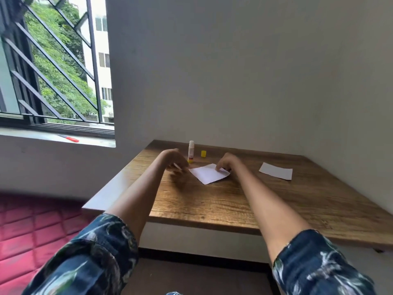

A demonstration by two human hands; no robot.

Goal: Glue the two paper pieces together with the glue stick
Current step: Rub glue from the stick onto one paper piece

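A white paper piece (pixel 207 174) lies flat near the middle of the wooden table (pixel 234 201). My right hand (pixel 226 161) rests on its far right corner, fingertips pressing or pinching the edge. My left hand (pixel 175 159) hovers just left of the paper, fingers curled and blurred, nothing clearly in it. The glue stick (pixel 191 151) stands upright behind my left hand, uncapped, with its yellow cap (pixel 203 153) beside it to the right. A second white paper piece (pixel 275 170) lies apart at the right.
Walls close the table in at the back and right. A barred window (pixel 53 64) is at the left, with a red-handled tool (pixel 70 138) on its sill. A red quilted mat (pixel 32 231) covers the floor left of the table.
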